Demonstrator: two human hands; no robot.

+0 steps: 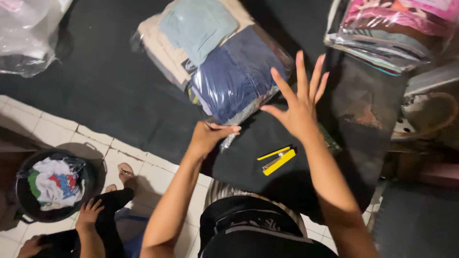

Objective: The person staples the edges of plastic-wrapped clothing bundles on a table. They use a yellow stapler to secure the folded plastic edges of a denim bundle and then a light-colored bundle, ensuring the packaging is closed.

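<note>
On a dark mat (119, 95), upper centre, a soft, slippery plastic-wrapped clothing bundle (217, 62) is pinched at its corner by the left hand (208, 136); the right hand (299, 102) is spread open, empty. Best gripped at edges.

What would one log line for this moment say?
left hand: pinching corner of clear bag of folded clothes | right hand: open, fingers spread beside bag | yellow tool: lying on black mat

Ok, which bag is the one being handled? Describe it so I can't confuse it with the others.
On the dark mat, look at its top middle: a clear plastic bag of folded clothes. The left hand pinches its lower corner and the right hand hovers spread beside it. Unlike the pink-patterned stack at the top right, it holds plain navy, pale blue and beige cloth.
</note>
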